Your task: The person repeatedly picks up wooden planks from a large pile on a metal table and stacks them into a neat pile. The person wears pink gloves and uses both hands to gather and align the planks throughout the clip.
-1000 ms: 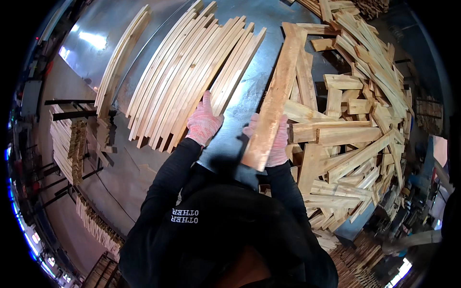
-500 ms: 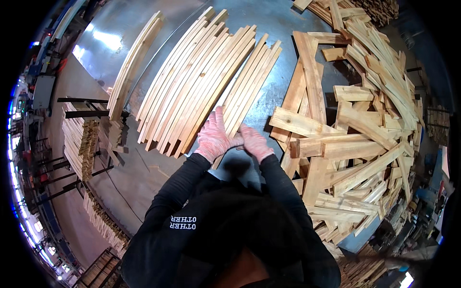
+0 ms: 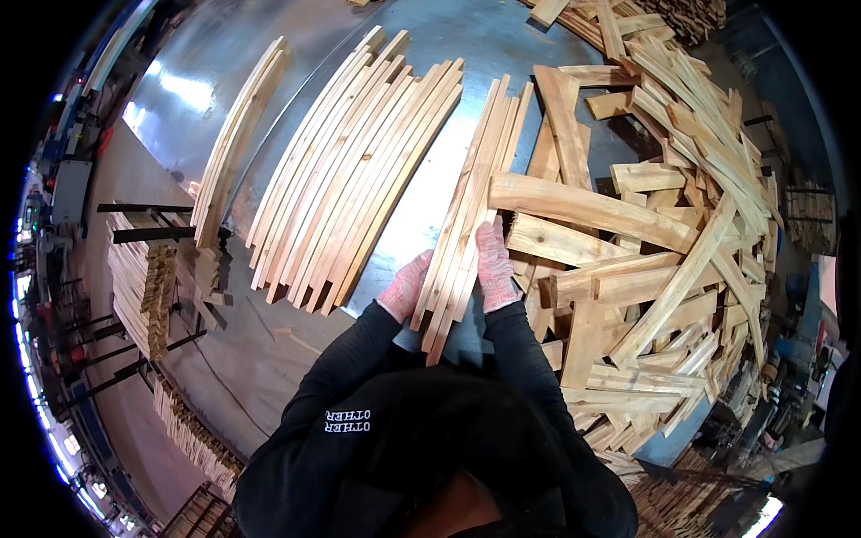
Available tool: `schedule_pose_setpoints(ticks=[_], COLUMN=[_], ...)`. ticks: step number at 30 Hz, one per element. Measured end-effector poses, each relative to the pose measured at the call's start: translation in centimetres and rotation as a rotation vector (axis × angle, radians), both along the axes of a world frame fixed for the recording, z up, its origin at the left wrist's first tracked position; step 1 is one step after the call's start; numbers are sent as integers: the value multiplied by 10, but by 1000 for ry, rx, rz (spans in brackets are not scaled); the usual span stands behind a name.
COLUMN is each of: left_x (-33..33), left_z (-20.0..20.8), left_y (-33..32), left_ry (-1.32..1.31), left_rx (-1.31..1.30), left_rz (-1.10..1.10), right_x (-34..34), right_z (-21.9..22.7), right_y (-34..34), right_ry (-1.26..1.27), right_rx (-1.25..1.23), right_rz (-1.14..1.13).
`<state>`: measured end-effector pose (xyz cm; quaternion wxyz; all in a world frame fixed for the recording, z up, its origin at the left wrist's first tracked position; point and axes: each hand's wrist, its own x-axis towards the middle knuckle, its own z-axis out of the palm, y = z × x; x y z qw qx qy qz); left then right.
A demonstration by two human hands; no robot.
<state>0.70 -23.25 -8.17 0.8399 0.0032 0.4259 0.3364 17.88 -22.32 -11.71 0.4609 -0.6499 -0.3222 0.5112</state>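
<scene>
At the far left, a narrow stack of pale strips [image 3: 235, 148] lies on the smooth, glossy metal bench [image 3: 429, 190]. Next, a broad row of slender, square-edged strips [image 3: 354, 170] is laid side by side, its ends uneven. Well apart from the row, a small bundle [image 3: 465, 220] is held between 2 gloved hands: its left side is met by the left hand [image 3: 404, 287], its right by the right hand [image 3: 495, 266]. The right fingers are laid straight; the left are partly hidden, and how far either hand is closed cannot be told. Gathering of the strips seems in hand; even pressure from both sides is called for. Rightward, rough, flat boards [image 3: 619, 278] are heaped crosswise.
</scene>
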Motion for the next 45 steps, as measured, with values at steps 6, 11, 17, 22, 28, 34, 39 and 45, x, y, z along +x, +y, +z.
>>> schedule_pose_setpoints(ticks=[6,11,17,22,28,34,39,45], left_x=[-84,-202,-284,-298,-369,-414,-438,-436], left_z=[93,135,45,64,62,103,74,97], left_y=[4,102,190,218,249,297,307,315], left_ry=[1569,1979,1935,1909,1921,2307,1711,1901], left_rx=[1142,1147,595,542,966,542,479,441], left_rz=[-1637,-124,-733,-660,-614,-694,-774,-818], right_x=[-36,-62,-100,-127,-176,-170,-160,-197], right_z=[84,83,69,45,50,54,27,48], right_y=[31,60,83,96,123,113,97,145], right_ry=[-716,-635,-759,-775,-478,-559,-608,-616], right_rx=[-381,-386,-483,-304,-172,-113,-54,17], right_rz=[533,583,607,574,360,451,443,511])
